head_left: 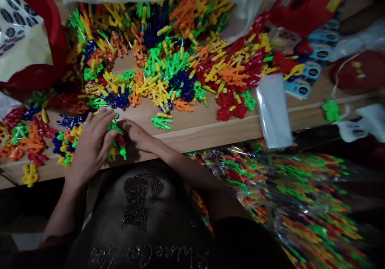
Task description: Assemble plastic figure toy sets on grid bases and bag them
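Observation:
Near the table's front edge, my left hand (94, 144) is over a cluster of small coloured plastic figures (66, 144), its fingers stretched out and a little apart. My right hand (134, 134) lies just to its right, with its fingertips hidden behind green and red figures (120, 140) between the two hands. What it grips there cannot be made out. A large loose pile of green, yellow, orange, blue and red figures (162, 64) spreads beyond my hands. One green figure (161, 122) lies apart, right of my right hand.
A red basin (58, 32) with printed sheets stands at the back left. At right are a stack of clear bags (274, 110), a red device (306, 10) and blue labels (303, 80). Large bags of figures (313, 193) sit below the wooden table (195, 134) at right.

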`<state>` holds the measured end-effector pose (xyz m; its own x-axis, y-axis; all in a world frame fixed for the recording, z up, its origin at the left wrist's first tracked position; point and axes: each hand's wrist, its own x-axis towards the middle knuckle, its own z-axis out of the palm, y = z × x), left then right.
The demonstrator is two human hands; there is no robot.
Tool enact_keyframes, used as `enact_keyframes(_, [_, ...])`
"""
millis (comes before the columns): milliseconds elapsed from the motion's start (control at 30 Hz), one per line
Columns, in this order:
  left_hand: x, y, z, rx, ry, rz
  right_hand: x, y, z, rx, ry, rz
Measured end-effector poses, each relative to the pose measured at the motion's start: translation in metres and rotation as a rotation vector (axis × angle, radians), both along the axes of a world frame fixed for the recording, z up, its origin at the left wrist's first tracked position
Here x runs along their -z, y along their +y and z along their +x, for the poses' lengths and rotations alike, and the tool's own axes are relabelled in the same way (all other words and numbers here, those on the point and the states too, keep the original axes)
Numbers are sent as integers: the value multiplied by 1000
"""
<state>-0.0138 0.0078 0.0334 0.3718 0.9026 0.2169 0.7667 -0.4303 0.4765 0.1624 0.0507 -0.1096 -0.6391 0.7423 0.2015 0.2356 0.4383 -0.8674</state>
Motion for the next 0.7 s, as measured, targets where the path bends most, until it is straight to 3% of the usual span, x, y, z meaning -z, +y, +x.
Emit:
enact_keyframes(100, [-6,-29,-12,-225,-165,172,-3,-10,21,-9,-44,48])
enact_keyframes(167, [1,-54,-18,-360,-203,253,-5,-22,39,5,-43,53])
enact_keyframes(267, [25,-88,-18,-484,-200,290,-5,-43,67,86,-46,32])
enact_keyframes(367, [55,-106,-7,-502,-209,175,-4,-63,92,188,-72,-17])
enact_keyframes(500, [77,-92,5,-446,-304,65,0,-89,106,295,-98,-15])
enact_keyframes(700, [85,-15,0,-323,-496,54,0,-113,94,397,-175,-110])
